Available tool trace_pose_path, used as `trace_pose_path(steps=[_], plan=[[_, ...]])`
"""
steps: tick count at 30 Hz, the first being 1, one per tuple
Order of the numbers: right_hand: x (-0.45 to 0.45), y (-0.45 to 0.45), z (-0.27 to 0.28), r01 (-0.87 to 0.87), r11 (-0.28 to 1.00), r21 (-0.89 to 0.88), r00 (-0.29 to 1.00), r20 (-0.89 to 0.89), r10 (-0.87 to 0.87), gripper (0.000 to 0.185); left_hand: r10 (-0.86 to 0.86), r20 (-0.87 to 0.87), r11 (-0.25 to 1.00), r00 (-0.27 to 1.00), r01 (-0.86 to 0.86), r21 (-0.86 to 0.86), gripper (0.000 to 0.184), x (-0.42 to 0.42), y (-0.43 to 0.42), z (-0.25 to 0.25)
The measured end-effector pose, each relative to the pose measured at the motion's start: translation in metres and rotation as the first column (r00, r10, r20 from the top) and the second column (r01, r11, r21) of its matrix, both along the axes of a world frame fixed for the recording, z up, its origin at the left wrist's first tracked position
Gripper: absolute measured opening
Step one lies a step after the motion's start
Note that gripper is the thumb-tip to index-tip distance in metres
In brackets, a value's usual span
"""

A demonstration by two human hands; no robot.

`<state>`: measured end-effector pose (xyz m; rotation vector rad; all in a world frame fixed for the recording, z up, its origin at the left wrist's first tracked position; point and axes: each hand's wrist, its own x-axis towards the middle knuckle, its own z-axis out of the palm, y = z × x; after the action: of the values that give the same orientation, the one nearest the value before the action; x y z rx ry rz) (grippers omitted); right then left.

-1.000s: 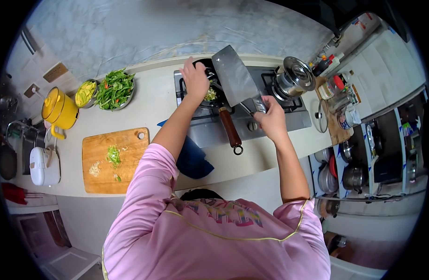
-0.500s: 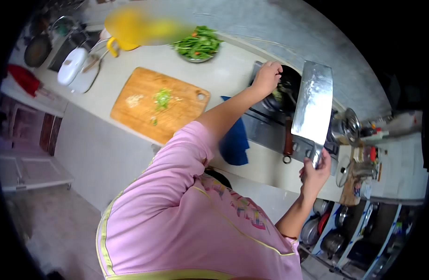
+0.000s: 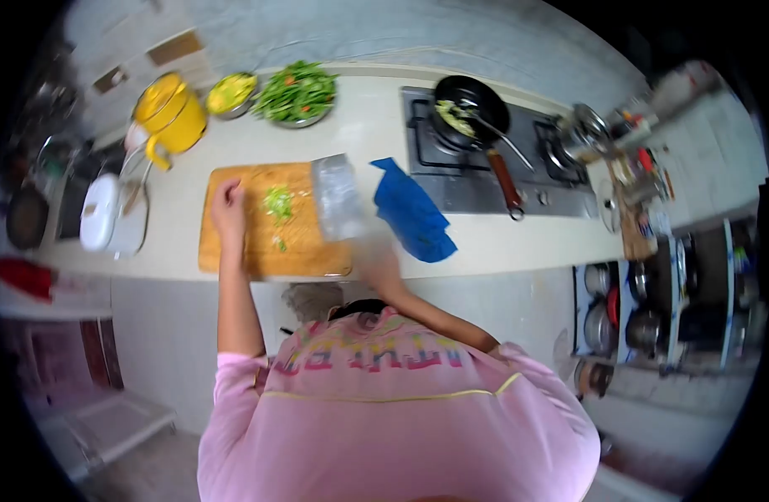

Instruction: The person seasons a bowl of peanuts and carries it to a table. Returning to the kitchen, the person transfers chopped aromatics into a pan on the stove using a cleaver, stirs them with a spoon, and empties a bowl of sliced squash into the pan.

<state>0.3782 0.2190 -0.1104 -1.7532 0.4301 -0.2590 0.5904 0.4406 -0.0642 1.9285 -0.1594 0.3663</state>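
Observation:
My right hand (image 3: 378, 266), smeared by motion, grips a cleaver (image 3: 336, 199) by its handle. The broad steel blade lies over the right edge of a wooden cutting board (image 3: 309, 258). My left hand (image 3: 228, 209) is over the board's left part, fingers curled together; what they hold, if anything, is hidden. Chopped green onion (image 3: 277, 205) sits mid-board between my hands. On the stove a black frying pan (image 3: 491, 105) contains pale pieces of food (image 3: 453, 117) and a metal utensil (image 3: 506, 138) leaning out over its rim.
A blue cloth (image 3: 414, 213) lies between board and gas stove (image 3: 476, 188). Behind the board stand a bowl of green vegetables (image 3: 297, 94), a bowl of yellow food (image 3: 231, 94) and a yellow pot (image 3: 174, 121). A white appliance (image 3: 108, 213) is at left, pot shelves (image 3: 652, 305) at right.
My left hand has moved from beside the pan back to the board's left part. The cleaver, raised near the stove before, has swung left and down to the board in my right hand.

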Motion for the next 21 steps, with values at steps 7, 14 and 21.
trace_pose_path(steps=[7,14,21], plan=[[0.011,0.03,0.025,-0.303,0.895,-0.329,0.935,-0.286,0.211,0.043,-0.134,-0.023,0.865,0.991,0.128,0.486,0.019,-0.022,-0.018,0.002],[-0.046,-0.058,0.133,0.173,0.94,-0.293,0.977,0.171,-0.126,0.019,-0.234,-0.072,0.882,0.969,0.243,0.404,0.025,-0.027,-0.03,0.004],[-0.032,-0.305,0.13,0.479,0.569,-0.669,0.861,0.232,-0.452,0.052,-0.238,0.032,0.835,0.971,0.188,0.517,0.025,-0.058,-0.082,0.043]])
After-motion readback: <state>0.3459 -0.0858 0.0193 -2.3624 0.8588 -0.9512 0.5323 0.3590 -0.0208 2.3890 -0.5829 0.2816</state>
